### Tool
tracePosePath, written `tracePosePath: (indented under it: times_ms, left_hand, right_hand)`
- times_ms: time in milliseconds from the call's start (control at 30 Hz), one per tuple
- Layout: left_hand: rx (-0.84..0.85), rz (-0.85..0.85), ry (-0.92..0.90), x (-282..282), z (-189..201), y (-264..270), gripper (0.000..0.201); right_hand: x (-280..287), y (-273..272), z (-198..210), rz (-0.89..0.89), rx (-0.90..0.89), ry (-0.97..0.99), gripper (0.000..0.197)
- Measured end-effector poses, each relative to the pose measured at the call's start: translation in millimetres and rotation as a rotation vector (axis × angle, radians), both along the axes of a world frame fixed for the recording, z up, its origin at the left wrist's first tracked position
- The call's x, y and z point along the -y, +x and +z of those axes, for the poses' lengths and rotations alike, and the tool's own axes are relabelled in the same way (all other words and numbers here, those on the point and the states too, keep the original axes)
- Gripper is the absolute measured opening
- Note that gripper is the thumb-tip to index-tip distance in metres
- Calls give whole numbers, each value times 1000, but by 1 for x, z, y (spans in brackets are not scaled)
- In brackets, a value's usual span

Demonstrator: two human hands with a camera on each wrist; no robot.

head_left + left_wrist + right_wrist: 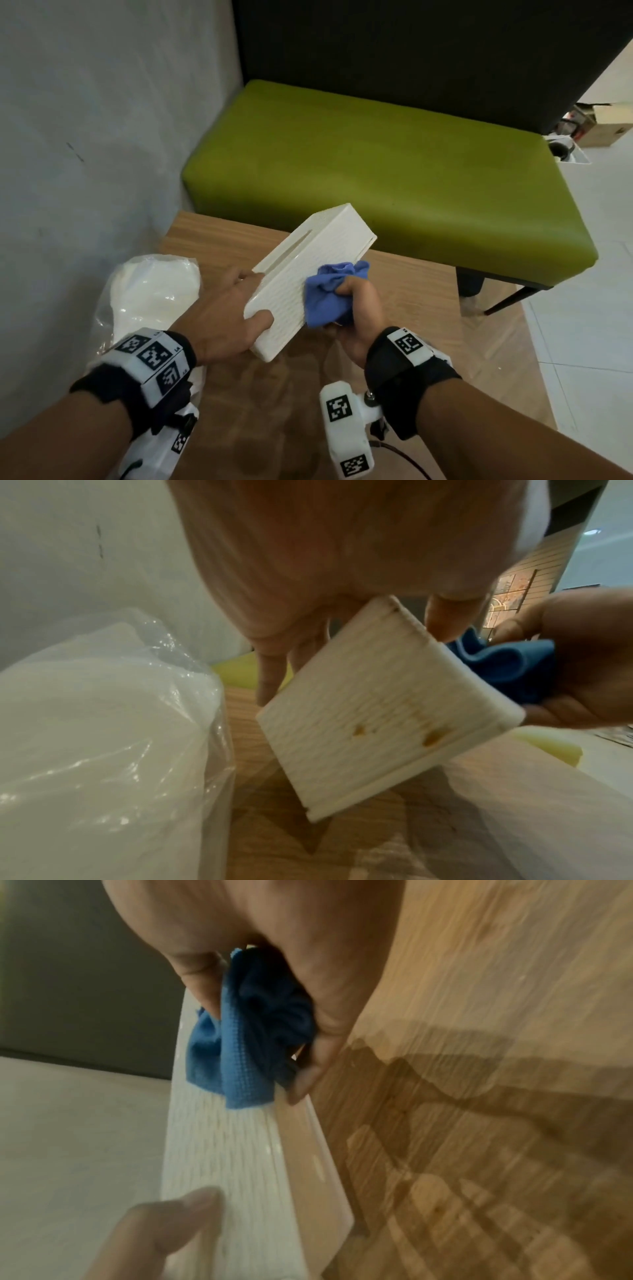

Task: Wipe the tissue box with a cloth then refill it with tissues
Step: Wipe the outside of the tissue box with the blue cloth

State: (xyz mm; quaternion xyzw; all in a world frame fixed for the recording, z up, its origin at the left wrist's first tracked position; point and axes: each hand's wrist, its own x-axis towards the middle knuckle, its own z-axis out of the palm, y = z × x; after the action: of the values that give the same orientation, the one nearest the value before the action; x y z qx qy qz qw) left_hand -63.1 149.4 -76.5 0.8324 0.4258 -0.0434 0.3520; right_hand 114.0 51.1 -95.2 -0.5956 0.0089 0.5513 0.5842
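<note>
Box (310,274) of white ribbed plastic, held tilted above a wooden table (411,291), being wiped.

It looks light, stiff and a little slick (two small yellowish spots mark its end). The left hand (222,318) grips the near end, thumb on its side; the right hand (359,308) clutches a bunched blue cloth (325,294) against the ribbed side. A bag (150,294) of tissues lies left.

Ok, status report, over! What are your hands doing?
Left hand holds tissue box tilted above table. Right hand grips blue cloth against its side. Nothing blocking.
</note>
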Motion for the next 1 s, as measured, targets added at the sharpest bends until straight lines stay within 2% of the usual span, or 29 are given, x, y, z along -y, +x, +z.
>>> tracePosePath:
  times_ms: [67, 133, 200, 267, 333, 467, 533, 667, 867, 1000]
  left_hand:
    - [49, 4, 17, 2, 5, 1, 94]
    - [113, -10, 10, 3, 8, 3, 100]
    - [170, -17, -4, 2, 8, 3, 104]
    - [158, 2, 6, -3, 8, 2, 103]
    - [135, 7, 14, -9, 9, 1, 94]
    - [118, 25, -42, -12, 9, -6, 89]
    - [93, 46, -34, -11, 8, -11, 88]
    - [-156, 24, 42, -3, 12, -16, 95]
    - [-8, 129, 49, -9, 3, -28, 80]
    - [22, 157, 63, -9, 2, -43, 64]
  right_hand:
    - [-6, -6, 5, 5, 30, 27, 18]
    - [-14, -13, 8, 64, 201, 9, 24]
    - [-21, -17, 15, 190, 521, 2, 44]
    - [-22, -15, 25, 324, 868, 27, 48]
    - [-23, -11, 33, 438, 1110, -5, 54]
    - [-23, -8, 35, 865, 1648, -102, 68]
    - [-24, -6, 34, 996, 1714, -124, 72]
    - [-32, 1, 43, 968, 1727, -184, 66]
    - [-41, -27, 48, 1224, 1810, -4, 60]
    - [-41, -9, 49, 1096, 1747, -134, 64]
